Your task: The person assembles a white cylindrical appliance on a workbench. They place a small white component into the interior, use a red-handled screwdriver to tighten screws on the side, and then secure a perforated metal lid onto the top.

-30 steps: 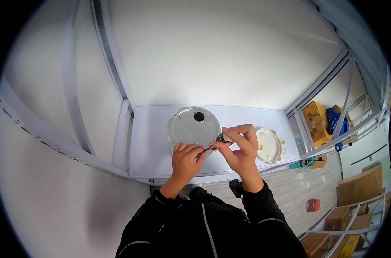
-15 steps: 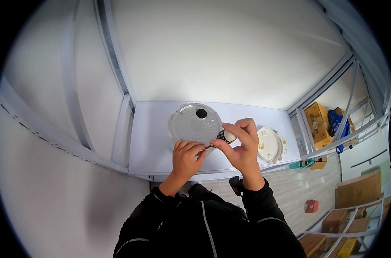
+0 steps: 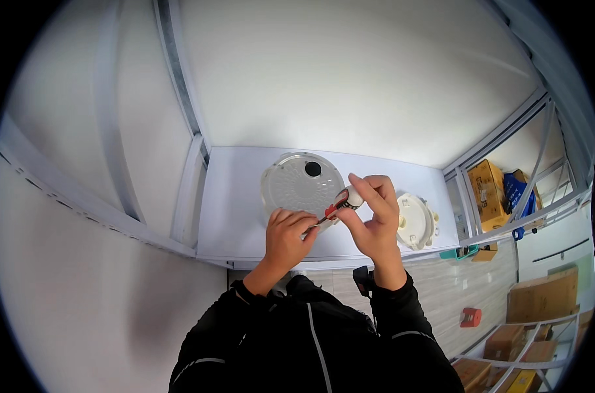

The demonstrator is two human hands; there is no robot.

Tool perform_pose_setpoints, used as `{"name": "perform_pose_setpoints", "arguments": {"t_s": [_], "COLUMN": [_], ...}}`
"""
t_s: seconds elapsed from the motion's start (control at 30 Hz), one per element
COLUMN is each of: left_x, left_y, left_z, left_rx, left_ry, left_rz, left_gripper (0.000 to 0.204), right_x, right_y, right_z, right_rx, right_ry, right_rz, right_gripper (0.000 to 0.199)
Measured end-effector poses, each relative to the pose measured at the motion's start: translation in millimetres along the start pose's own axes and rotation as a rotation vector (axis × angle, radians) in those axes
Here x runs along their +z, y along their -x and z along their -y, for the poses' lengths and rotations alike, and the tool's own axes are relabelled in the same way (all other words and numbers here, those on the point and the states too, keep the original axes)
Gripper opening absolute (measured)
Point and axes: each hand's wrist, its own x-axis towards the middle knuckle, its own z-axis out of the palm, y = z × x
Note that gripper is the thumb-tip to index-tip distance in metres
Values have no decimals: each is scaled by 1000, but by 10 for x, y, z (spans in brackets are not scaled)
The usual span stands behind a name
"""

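Left: left hand [image 3: 288,237] curled, fingers together at the screwdriver's tip, same spot as half a second ago. Can't tell what the fingertips pinch.
Round grey disc [image 3: 296,187] with a black spot [image 3: 313,169] lies on the white surface [image 3: 222,209], beyond the left hand. Same place; only the view has shifted slightly.
Screwdriver [image 3: 342,199]: tilted between both hands, over the disc's near right edge. More red shows on the handle than before, so it's rolled round.
Right hand [image 3: 378,219]: thumb by the handle, index finger now spread further from it than half a second ago. Can't tell how firm the grip is.
White plastic cover [image 3: 416,222] sits right of that hand on the surface, unmoved.
Far right: cardboard box [image 3: 486,190], blue bag [image 3: 517,193], no change.
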Motion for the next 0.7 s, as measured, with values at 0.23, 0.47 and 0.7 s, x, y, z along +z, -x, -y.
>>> {"name": "perform_pose_setpoints", "arguments": {"t_s": [0.23,0.47,0.7], "left_x": [3,-196,-443], "left_y": [-2,-37,-70], "left_z": [-6,29,302], "left_rx": [-7,-78,-33], "left_ry": [11,168,66], "left_rz": [6,16,14], "left_gripper": [19,32,48], "right_x": [-15,67,86], "right_y": [-24,78,156], "right_z": [-16,8,-63], "right_rx": [-27,216,275], "right_ry": [-43,-117,-162], "right_rz": [23,105,49], "right_gripper": [56,77,89]}}
